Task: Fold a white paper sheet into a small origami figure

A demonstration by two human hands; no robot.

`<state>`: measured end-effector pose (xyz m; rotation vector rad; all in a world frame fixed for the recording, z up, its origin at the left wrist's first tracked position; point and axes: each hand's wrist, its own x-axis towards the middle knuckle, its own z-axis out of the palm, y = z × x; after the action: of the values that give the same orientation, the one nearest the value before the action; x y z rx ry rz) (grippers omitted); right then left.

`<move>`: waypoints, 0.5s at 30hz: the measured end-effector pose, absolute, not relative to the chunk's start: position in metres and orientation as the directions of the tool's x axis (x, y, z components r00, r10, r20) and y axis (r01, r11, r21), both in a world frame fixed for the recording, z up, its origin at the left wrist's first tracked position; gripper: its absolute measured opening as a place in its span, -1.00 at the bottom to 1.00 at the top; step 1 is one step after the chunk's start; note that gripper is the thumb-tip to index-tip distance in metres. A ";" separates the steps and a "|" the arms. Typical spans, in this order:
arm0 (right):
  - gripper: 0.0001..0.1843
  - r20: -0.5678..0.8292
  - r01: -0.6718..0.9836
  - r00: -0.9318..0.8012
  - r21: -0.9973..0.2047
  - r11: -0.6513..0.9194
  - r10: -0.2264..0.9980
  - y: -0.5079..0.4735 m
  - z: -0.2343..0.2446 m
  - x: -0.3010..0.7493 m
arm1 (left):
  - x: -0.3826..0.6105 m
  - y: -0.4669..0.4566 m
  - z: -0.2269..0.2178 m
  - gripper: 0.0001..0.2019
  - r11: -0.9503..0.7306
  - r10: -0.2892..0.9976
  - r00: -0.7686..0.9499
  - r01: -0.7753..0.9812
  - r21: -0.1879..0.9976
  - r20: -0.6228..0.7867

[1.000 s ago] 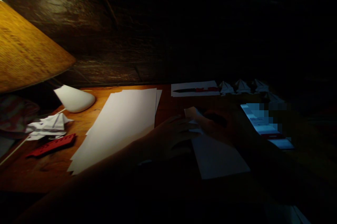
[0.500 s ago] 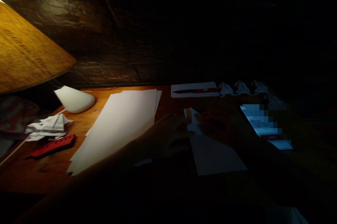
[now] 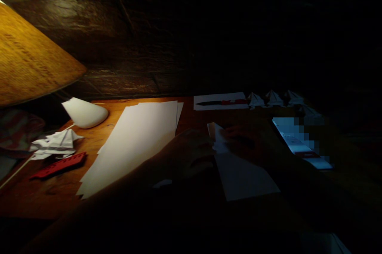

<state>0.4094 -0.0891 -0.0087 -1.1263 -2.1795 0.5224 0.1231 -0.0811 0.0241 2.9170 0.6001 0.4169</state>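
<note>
The left hand [image 3: 188, 154] and the right hand [image 3: 247, 140] lie in deep shadow, so their fingers are hard to make out. Between them is a small folded piece of white paper [image 3: 216, 134], and both hands are touching it or just beside it. I cannot tell if they are really grasping it or only resting on it. A wider white paper sheet [image 3: 246, 176] lies below the hands and continues from the folded part, but the shadow hides how the two parts join.

On the side of the left hand is a long stack of white paper sheets [image 3: 134, 142] on the orange-brown wooden surface [image 3: 188, 116], partly covered by the dark forearm. Farther past this hand are a red flat ruler-like strip [image 3: 58, 165], a crumpled white paper shape [image 3: 53, 144] and a smooth white cone-shaped object [image 3: 85, 113].

Ahead of the hands, a black-and-red knife [image 3: 222, 102] lies on a white sheet [image 3: 209, 97], next to a row of small folded white paper shapes [image 3: 273, 98]. Near the right hand is a glowing blue-white screen [image 3: 298, 140], which is too blurred to read.
</note>
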 end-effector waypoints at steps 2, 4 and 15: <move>-0.66 0.365 0.569 -0.434 -0.597 0.565 0.823 -0.089 -0.010 0.408 | 0.122 -0.081 0.025 -0.73 -0.903 0.426 0.876 0.395 0.169 0.229; -0.64 0.371 0.569 -0.431 -0.596 0.567 0.823 -0.089 -0.012 0.408 | 0.122 -0.081 0.026 -0.72 -0.891 0.451 0.869 0.425 0.159 0.204; -0.58 0.434 0.539 -0.469 -0.549 0.639 0.769 -0.085 -0.015 0.412 | 0.124 -0.081 0.026 -0.74 -0.858 0.513 0.839 0.491 0.154 0.180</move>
<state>0.4117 -0.0846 -0.0152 -1.0147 -2.1881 0.4444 0.1235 -0.0811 0.0263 2.9151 0.7975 0.3283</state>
